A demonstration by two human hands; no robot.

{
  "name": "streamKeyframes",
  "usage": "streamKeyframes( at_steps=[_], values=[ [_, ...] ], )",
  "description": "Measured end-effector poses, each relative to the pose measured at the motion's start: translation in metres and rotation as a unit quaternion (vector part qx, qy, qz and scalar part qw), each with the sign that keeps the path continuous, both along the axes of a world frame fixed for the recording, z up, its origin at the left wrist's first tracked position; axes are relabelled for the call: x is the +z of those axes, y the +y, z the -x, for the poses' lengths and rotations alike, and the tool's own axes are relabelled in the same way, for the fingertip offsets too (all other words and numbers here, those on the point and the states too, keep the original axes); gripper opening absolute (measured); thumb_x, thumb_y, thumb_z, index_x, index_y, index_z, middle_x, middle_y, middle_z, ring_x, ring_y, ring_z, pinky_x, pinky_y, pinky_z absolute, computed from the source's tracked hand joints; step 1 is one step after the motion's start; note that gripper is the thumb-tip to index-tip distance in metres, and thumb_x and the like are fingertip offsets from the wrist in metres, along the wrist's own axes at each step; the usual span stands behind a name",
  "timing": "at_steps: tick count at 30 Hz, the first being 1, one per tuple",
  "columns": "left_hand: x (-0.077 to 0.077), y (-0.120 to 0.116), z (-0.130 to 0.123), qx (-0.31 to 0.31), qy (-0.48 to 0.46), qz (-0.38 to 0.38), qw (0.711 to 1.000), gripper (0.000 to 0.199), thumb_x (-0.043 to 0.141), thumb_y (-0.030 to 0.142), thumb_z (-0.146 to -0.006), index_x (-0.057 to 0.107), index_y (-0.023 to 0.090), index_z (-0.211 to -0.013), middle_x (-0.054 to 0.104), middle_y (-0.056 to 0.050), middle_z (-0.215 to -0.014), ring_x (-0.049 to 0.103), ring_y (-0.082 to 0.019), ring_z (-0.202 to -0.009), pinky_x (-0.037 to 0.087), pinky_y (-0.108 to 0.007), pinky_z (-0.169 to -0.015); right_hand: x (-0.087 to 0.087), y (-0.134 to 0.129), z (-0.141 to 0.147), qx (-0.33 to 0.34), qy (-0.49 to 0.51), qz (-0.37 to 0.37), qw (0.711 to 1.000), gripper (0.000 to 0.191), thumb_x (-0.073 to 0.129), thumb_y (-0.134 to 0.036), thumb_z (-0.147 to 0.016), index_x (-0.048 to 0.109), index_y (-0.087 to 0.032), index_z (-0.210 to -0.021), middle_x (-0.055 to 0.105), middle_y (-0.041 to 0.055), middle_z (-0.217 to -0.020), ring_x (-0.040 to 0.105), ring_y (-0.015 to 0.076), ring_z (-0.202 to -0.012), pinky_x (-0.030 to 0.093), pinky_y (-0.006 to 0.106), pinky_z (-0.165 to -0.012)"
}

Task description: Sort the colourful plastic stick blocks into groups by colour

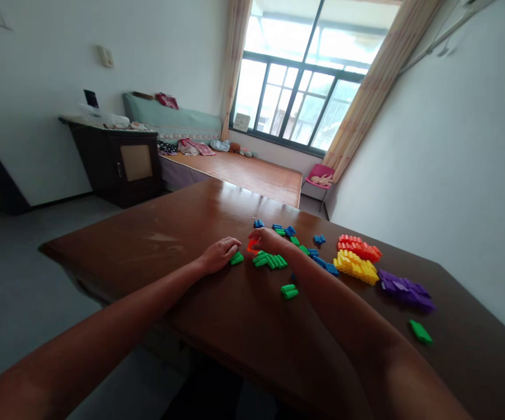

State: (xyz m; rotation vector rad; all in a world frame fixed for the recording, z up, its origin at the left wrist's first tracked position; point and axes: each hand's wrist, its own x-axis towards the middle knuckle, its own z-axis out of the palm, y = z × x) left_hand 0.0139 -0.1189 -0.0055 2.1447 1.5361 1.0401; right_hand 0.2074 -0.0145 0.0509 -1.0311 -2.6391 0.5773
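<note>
My left hand [220, 255] rests on the brown table [160, 239], fingers stretched forward. Just beside its fingertips lies a green plastic block [237, 258]; whether they touch is unclear. My right hand [266, 238] reaches across with its fingers bent down around an orange-red plastic piece [251, 247], partly hidden by them. Directly below that hand is a cluster of green blocks [270, 260]. Two more green blocks [289, 291] lie nearer to me. Blue blocks [318, 259] and green ones are scattered beyond my right forearm, which hides some.
On the right stand grouped rows of red blocks [360, 247], yellow blocks [356, 267] and purple blocks [405, 289]. A single green piece [421, 331] lies near them. Beyond the table are a bed [252, 172], a dark cabinet [121, 166] and a pink chair [320, 174].
</note>
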Motion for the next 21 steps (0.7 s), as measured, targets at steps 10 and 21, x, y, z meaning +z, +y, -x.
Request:
streamKeyframes(
  at_steps=[10, 21],
  values=[
    [0.003, 0.003, 0.006, -0.010, 0.053, 0.013, 0.998, 0.046, 0.038, 0.052, -0.091, 0.067, 0.023, -0.111, 0.067, -0.007, -0.120, 0.059, -0.024, -0.113, 0.044, -0.037, -0.102, 0.043, 0.043, -0.241, -0.248, 0.352, 0.147, 0.891, 0.033, 0.072, -0.034, -0.073, 0.061, -0.021, -0.101, 0.071, 0.0026, -0.084, 0.065, 0.0126, -0.064, 0.056, 0.024, -0.058],
    [0.002, 0.004, 0.009, 0.005, 0.082, 0.034, 0.996, 0.045, 0.041, 0.058, -0.090, 0.067, 0.028, -0.112, 0.066, -0.004, -0.123, 0.058, -0.025, -0.116, 0.044, -0.037, -0.104, 0.000, 0.111, -0.367, -0.468, 0.200, -0.039, 0.860, 0.029, 0.061, -0.028, -0.078, 0.067, -0.014, -0.104, 0.073, 0.0118, -0.090, 0.069, 0.0191, -0.081, 0.058, 0.031, -0.074]
  ],
)
